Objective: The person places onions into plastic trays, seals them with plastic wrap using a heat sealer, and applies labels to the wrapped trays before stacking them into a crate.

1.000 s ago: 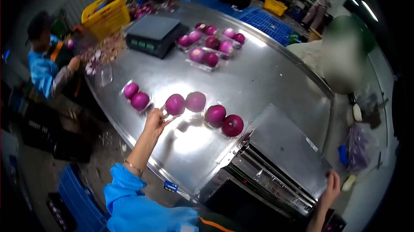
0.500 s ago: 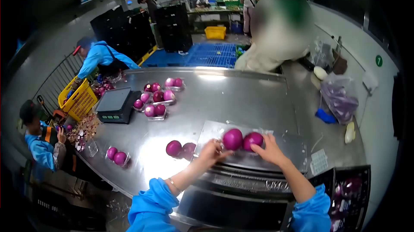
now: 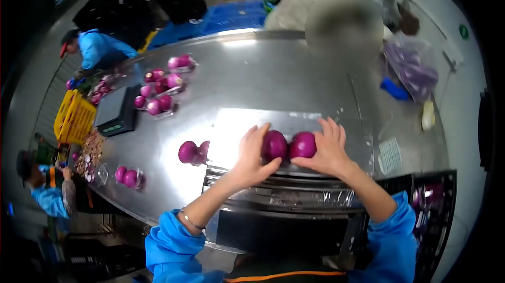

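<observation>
Through the head camera I have two onions (image 3: 289,145) side by side above the flat, pale plate (image 3: 263,120) of the wrapping machine (image 3: 294,199); they are round, smooth and glossy purple. My left hand (image 3: 255,151) curves around the outer side of the left one, fingers partly open and thumb along the near side. My right hand (image 3: 329,149) cups the other, its thumb against the skin and its fingers spread upward. I cannot tell whether a tray lies under them. The machine's front shows long metal bars with shiny clear film (image 3: 336,197). On the brushed, reflective steel table (image 3: 247,80), another purple pair (image 3: 193,152) sits just beside the plate, a further pair (image 3: 126,177) lies well to the left, and more onions in clear trays (image 3: 163,88) stand beside the dark, boxy scale (image 3: 115,110). Half a second ago my right fingers were closer around the onion; now they fan out. A second ago my right hand was at the plate's edge, with no onions on top.
</observation>
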A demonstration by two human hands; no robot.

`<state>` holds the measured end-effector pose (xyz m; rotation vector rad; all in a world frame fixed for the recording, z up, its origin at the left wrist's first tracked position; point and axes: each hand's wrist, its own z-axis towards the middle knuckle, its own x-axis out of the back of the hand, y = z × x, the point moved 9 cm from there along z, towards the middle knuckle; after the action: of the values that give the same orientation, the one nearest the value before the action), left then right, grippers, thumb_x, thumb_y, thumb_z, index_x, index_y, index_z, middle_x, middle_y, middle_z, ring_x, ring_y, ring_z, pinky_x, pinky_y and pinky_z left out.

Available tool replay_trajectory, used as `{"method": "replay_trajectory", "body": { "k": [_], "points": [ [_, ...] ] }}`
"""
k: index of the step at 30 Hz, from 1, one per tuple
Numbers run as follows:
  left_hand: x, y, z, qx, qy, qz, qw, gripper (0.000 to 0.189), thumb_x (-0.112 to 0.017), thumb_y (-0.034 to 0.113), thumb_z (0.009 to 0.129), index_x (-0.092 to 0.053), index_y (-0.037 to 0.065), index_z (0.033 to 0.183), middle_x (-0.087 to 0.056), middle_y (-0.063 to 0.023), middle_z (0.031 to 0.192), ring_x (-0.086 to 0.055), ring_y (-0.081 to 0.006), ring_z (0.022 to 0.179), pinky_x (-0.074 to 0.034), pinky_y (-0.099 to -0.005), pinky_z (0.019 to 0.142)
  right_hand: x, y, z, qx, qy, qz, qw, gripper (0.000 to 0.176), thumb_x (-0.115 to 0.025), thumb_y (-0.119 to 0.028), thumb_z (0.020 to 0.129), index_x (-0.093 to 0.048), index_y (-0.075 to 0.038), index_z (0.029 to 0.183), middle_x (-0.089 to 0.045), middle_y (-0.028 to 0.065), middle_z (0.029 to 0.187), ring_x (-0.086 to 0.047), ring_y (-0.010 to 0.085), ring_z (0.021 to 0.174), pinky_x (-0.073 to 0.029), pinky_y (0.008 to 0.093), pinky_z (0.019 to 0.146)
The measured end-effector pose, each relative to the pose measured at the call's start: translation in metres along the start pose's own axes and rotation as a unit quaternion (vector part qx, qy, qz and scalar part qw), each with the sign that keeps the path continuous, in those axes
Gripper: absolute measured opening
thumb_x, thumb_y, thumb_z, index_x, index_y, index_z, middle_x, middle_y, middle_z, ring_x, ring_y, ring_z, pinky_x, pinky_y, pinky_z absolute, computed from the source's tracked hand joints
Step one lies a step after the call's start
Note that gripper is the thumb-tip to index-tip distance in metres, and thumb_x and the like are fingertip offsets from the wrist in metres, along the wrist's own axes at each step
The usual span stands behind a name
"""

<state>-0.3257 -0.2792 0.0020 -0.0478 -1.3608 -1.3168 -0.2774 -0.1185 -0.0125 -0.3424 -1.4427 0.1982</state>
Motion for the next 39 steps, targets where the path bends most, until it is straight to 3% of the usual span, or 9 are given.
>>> {"method": "replay_trajectory", "body": {
  "k": [6, 10, 17, 21, 22, 26, 30, 37, 39],
  "points": [
    [-0.004, -0.011, -0.010, 0.031, -0.058, 0.052, 0.996, 0.077, -0.074, 0.027, 0.068, -0.034, 0.006, 0.130, -0.039, -0.0131, 0.131, -0.027, -0.0347, 0.125, -0.022, -0.0431, 0.102, 0.020, -0.016, -0.012, 0.099, 0.060, 0.086, 0.990, 0.070, -0.075, -0.026, 0.057, -0.045, -0.005, 0.117, -0.028, 0.0220, 0.130, -0.019, 0.0401, 0.125, -0.009, 0.0549, 0.103],
    [-0.004, -0.015, -0.010, 0.044, -0.069, 0.046, 0.996, 0.077, -0.074, 0.029, 0.069, -0.034, 0.006, 0.130, -0.040, -0.0119, 0.131, -0.028, -0.0332, 0.125, -0.024, -0.0421, 0.102, 0.032, -0.025, -0.013, 0.147, 0.057, 0.026, 0.987, 0.066, -0.070, -0.008, 0.059, -0.043, -0.009, 0.119, -0.036, 0.0147, 0.124, -0.025, 0.0351, 0.124, -0.011, 0.0552, 0.103],
    [0.001, -0.015, -0.009, 0.044, -0.068, -0.013, 0.997, 0.074, -0.073, 0.023, 0.069, -0.034, 0.006, 0.130, -0.039, -0.0154, 0.130, -0.032, -0.0322, 0.124, -0.026, -0.0416, 0.102, 0.024, -0.034, 0.001, 0.198, -0.218, 0.104, 0.950, 0.067, -0.067, -0.013, 0.068, -0.039, -0.009, 0.128, -0.042, 0.0125, 0.126, -0.036, 0.0275, 0.121, -0.011, 0.0522, 0.104],
    [0.009, -0.021, -0.013, 0.057, -0.044, -0.051, 0.996, 0.075, -0.073, 0.020, 0.069, -0.033, 0.005, 0.131, -0.034, -0.0178, 0.134, -0.031, -0.0334, 0.125, -0.028, -0.0416, 0.101, 0.023, -0.017, 0.008, 0.109, -0.194, 0.047, 0.974, 0.070, -0.068, -0.031, 0.072, -0.036, -0.006, 0.129, -0.040, 0.0153, 0.129, -0.037, 0.0297, 0.121, -0.011, 0.0524, 0.104],
    [0.010, -0.024, -0.015, 0.063, -0.033, -0.063, 0.995, 0.074, -0.073, 0.020, 0.069, -0.034, 0.005, 0.131, -0.033, -0.0183, 0.135, -0.031, -0.0336, 0.125, -0.030, -0.0412, 0.100, 0.021, -0.023, 0.007, 0.128, -0.142, 0.008, 0.982, 0.069, -0.066, -0.039, 0.072, -0.038, -0.006, 0.126, -0.044, 0.0167, 0.123, -0.039, 0.0320, 0.117, -0.016, 0.0577, 0.101],
    [0.004, -0.039, -0.017, 0.129, -0.033, -0.139, 0.981, 0.067, -0.071, 0.014, 0.071, -0.039, 0.007, 0.129, -0.030, -0.0191, 0.136, -0.038, -0.0341, 0.122, -0.042, -0.0385, 0.092, 0.013, -0.032, 0.009, 0.129, -0.009, -0.075, 0.989, 0.067, -0.071, -0.039, 0.066, -0.045, -0.007, 0.119, -0.047, 0.0128, 0.111, -0.043, 0.0291, 0.108, -0.019, 0.0568, 0.099],
    [0.007, -0.037, -0.022, 0.137, -0.052, -0.133, 0.980, 0.059, -0.069, 0.009, 0.071, -0.045, 0.011, 0.125, -0.030, -0.0181, 0.137, -0.046, -0.0322, 0.115, -0.048, -0.0364, 0.085, 0.017, -0.040, -0.005, 0.220, -0.084, -0.032, 0.971, 0.063, -0.074, -0.034, 0.064, -0.047, -0.008, 0.114, -0.047, 0.0124, 0.113, -0.042, 0.0306, 0.110, -0.019, 0.0551, 0.100],
    [0.004, -0.036, -0.019, 0.122, -0.047, -0.170, 0.977, 0.058, -0.071, 0.009, 0.070, -0.047, 0.014, 0.123, -0.032, -0.0187, 0.134, -0.050, -0.0307, 0.108, -0.052, -0.0344, 0.078, 0.016, -0.027, -0.016, 0.129, -0.046, 0.065, 0.988, 0.060, -0.073, -0.033, 0.066, -0.047, -0.010, 0.116, -0.048, 0.0109, 0.115, -0.043, 0.0262, 0.112, -0.015, 0.0532, 0.102],
    [0.000, -0.029, -0.021, 0.103, -0.058, -0.185, 0.976, 0.054, -0.071, 0.009, 0.071, -0.050, 0.014, 0.120, -0.031, -0.0211, 0.132, -0.054, -0.0310, 0.101, -0.051, -0.0340, 0.078, 0.022, -0.030, -0.015, 0.147, -0.115, 0.021, 0.982, 0.061, -0.072, -0.032, 0.067, -0.046, -0.010, 0.118, -0.048, 0.0100, 0.119, -0.043, 0.0247, 0.114, -0.015, 0.0529, 0.102]
  ]
}}
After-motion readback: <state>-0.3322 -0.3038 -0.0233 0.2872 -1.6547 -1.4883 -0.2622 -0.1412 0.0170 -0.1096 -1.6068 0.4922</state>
